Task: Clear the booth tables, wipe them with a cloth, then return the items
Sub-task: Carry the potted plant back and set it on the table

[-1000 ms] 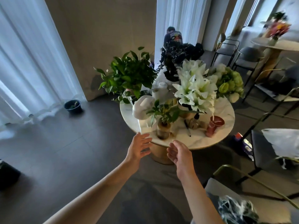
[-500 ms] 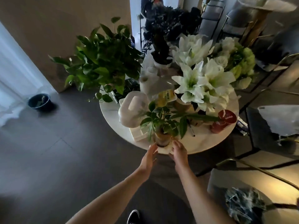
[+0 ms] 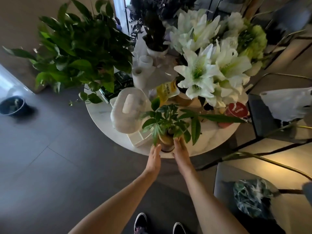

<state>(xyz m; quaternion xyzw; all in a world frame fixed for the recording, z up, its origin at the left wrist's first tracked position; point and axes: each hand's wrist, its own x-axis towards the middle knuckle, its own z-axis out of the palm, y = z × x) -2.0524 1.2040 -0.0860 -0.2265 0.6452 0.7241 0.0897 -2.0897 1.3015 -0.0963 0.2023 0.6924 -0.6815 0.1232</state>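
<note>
round marble tbl (image 3: 104, 119) | L hand (image 3: 154, 158) + R hand (image 3: 180, 152) flat-fingered, pressing small tan pot (image 3: 166, 143)

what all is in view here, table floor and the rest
round table: 1, white marble, centre
small potted plant: 1, green in tan pot, near table edge, between both hands
white lilies: 1 bunch, right of centre
leafy plant: 1, dark green, left side of table
dark foliage plant: 1, blackish, far side
paper roll: 1, white, mid table
yellow packet: 1, behind the small plant
red cup: 1, right edge
bowl: 1, dark, floor left
shoes: 2, dark, bottom
left hand: 1, touching pot's left side
right hand: 1, on pot's right side
</note>
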